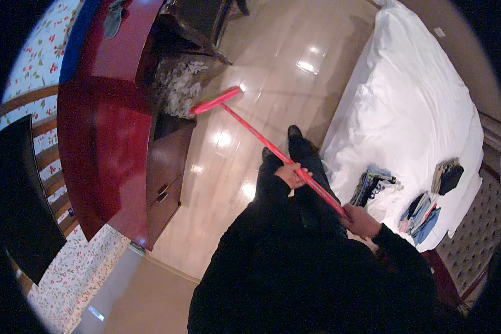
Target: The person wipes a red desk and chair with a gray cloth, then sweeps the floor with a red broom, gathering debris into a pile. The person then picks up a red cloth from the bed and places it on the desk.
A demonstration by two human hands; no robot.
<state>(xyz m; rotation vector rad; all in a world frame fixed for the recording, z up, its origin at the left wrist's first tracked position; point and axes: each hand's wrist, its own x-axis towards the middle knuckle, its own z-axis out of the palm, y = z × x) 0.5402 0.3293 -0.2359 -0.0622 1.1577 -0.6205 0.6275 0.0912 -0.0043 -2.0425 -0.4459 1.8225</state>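
Observation:
A red broom (251, 129) slants across the middle of the view, its handle held in both hands. My left hand (291, 175) is wrapped round the handle partway down. Nearer the handle's top end, my right hand (362, 221) is closed round it too. The broom's head (216, 100) is at the far left end, low over or on the floor; contact cannot be made out. Just beyond the head lies a crumpled greyish-white heap (181, 86), fluffy or cloth-like, in the gap beside the glossy red desk.
Left stands the red desk (103, 150) with a dark drawer cabinet (170, 172). A dark wooden chair (192, 30) is at the far side. On the right, a bed with a white cover (406, 106) bears folded clothes (420, 217). Pale, shiny floorboards (278, 72) run between them.

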